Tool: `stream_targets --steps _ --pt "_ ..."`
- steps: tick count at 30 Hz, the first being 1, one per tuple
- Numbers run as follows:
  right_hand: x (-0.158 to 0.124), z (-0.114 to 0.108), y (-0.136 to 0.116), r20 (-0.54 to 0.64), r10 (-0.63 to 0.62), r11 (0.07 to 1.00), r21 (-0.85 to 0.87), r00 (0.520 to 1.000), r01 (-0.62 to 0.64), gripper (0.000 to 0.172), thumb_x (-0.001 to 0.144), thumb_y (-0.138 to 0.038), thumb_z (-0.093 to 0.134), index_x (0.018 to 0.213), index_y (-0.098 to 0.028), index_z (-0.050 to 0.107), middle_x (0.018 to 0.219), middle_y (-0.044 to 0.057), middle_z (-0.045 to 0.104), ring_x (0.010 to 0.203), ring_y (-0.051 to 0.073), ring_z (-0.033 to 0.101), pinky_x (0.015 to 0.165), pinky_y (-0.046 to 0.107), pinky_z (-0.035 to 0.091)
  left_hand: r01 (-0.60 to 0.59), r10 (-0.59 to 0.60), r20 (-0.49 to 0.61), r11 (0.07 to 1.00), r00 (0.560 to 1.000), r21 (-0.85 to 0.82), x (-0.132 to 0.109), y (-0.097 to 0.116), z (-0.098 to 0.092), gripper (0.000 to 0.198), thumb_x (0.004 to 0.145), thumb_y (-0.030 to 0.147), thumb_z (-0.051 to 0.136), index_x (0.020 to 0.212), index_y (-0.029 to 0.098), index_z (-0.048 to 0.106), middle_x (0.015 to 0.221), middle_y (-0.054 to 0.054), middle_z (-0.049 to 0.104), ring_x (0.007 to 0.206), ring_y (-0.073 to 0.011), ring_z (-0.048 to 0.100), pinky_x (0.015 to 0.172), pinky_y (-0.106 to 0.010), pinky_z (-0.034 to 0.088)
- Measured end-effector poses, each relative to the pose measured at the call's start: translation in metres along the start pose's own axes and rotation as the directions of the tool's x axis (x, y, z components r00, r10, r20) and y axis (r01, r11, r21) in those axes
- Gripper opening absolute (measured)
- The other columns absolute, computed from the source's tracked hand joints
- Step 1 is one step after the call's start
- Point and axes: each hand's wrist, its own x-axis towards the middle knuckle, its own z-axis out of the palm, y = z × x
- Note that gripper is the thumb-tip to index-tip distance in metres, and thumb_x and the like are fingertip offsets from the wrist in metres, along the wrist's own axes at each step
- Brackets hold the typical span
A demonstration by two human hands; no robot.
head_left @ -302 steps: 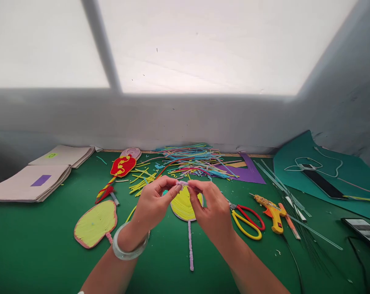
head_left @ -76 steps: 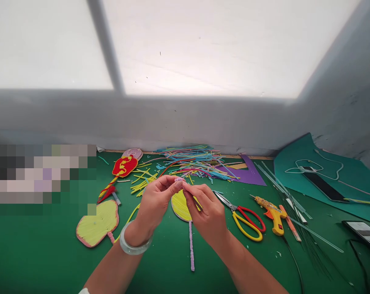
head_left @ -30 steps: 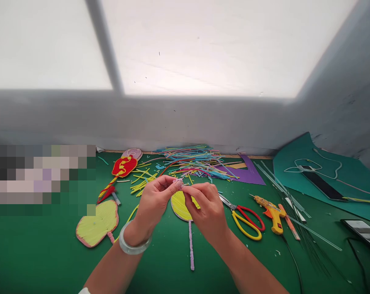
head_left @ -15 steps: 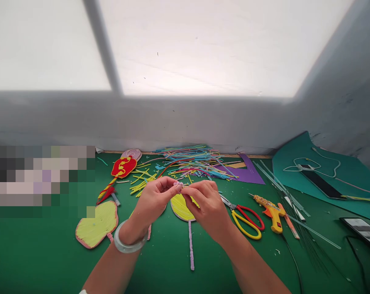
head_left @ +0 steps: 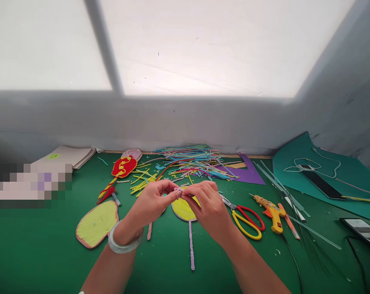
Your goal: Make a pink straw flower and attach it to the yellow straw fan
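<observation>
My left hand point(head_left: 151, 204) and my right hand point(head_left: 207, 210) meet fingertip to fingertip above the green table. Between them they pinch a small twisted piece of light purple pipe cleaner point(head_left: 178, 189), mostly covered by the fingers. Right below lies a round yellow fan shape point(head_left: 183, 210) with a purple stem, partly hidden by my right hand. A pink stem point(head_left: 149, 232) pokes out beneath my left hand. Left of my wrist rests a larger yellow fan shape point(head_left: 96, 224) with a pink edge.
Scissors point(head_left: 249, 226) and a yellow glue gun point(head_left: 275, 212) with a cord lie to the right, beside clear glue sticks point(head_left: 322, 236). Behind my hands spreads a pile of pipe cleaners point(head_left: 193, 159). A red fan ornament point(head_left: 123, 166) and a phone point(head_left: 362, 230) lie farther out.
My fingertips have shifted slightly around the purple piece, which both hands still pinch. At the far left, the blurred patch has shrunk, showing a stack of paper.
</observation>
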Motion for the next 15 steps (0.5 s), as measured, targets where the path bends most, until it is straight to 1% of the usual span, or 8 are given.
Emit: stream_targets --steps 6,11,15 --pt "0.0009 -0.0026 0.0023 0.006 -0.029 0.998 -0.058 1.0 0.029 0.003 0.097 -0.023 0.056 0.094 -0.021 0.056 0.082 0.0 0.068 0.074 0.014 0.06 0.078 0.032 0.04 0.008 -0.01 0.02 0.996 1.0 0.088 -0.0006 -0.002 -0.002 0.034 0.082 0.05 0.061 0.083 0.018 0.067 0.081 -0.004 0.069 0.073 -0.0169 0.058 0.064 -0.026 0.044" --pt "0.0005 -0.0045 0.007 0.014 -0.06 0.987 -0.149 0.998 0.061 0.004 0.095 -0.023 0.058 0.094 -0.021 0.055 0.082 0.0 0.069 0.077 0.015 0.062 0.084 0.033 0.038 -0.035 0.032 0.021 0.982 0.999 0.185 -0.0007 -0.0002 -0.0024 0.032 0.083 0.05 0.061 0.078 0.019 0.069 0.079 -0.003 0.07 0.074 -0.0178 0.06 0.063 -0.026 0.043" --pt "0.0001 -0.0068 0.0096 0.028 -0.091 0.981 -0.171 0.995 0.094 0.006 0.095 -0.025 0.06 0.095 -0.021 0.056 0.083 0.001 0.069 0.077 0.015 0.06 0.084 0.033 0.037 -0.077 0.065 0.069 0.977 0.995 0.196 0.0004 -0.0008 -0.004 0.032 0.084 0.049 0.061 0.077 0.019 0.071 0.078 -0.003 0.07 0.073 -0.0168 0.059 0.063 -0.025 0.043"
